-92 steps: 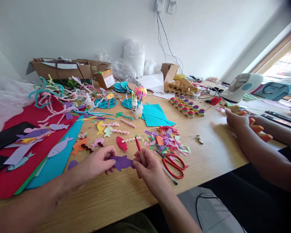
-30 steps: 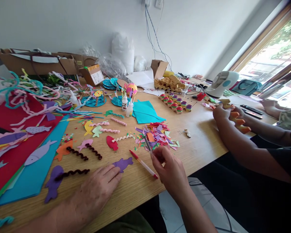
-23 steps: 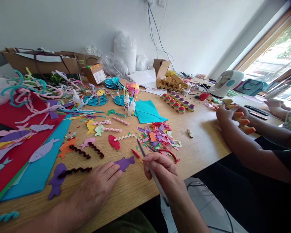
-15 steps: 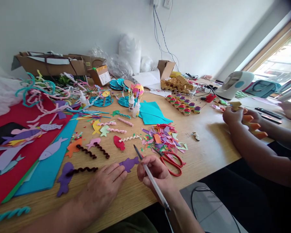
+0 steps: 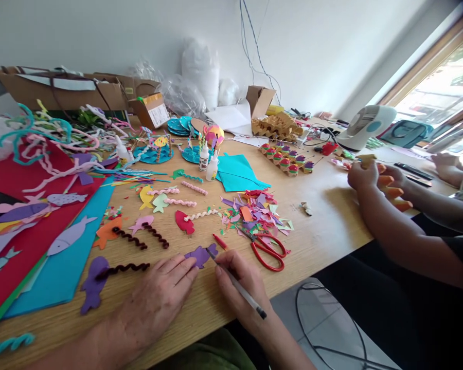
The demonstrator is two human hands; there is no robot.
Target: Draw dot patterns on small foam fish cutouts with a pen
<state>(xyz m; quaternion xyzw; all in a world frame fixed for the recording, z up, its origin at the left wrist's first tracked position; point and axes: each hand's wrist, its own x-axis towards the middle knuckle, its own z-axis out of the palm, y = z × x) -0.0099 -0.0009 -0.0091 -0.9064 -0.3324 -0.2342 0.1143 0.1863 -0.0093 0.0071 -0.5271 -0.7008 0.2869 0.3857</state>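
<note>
Looks like a decent way in, I'd say. Six fish cutouts already have a twisted pipe-cleaner coil on or against them: yellow [image 5: 145, 199], pale green [image 5: 160, 203], red [image 5: 183, 222], orange [image 5: 107, 234], pink [image 5: 139, 223], plus a bigger purple one [image 5: 92, 293]. The odd one out is the little purple fish [image 5: 198, 255] flat on the counter [image 5: 332, 226]: no coil that I can see. Left hand [image 5: 162, 282] lies flat over its head end, fingers fairly straight and gripping nothing. Right hand [image 5: 241, 275] has its fingers closed round a clear-barrelled pen [image 5: 247, 294], tip at the tail; can't tell if it's touching.

Container-wise, the painted egg carton [image 5: 289, 162] has red and purple lumps along its rows. The long cardboard box [image 5: 73, 95] has something white across its opening. Can't make out how full the glue bottle [image 5: 212, 170] is.
</note>
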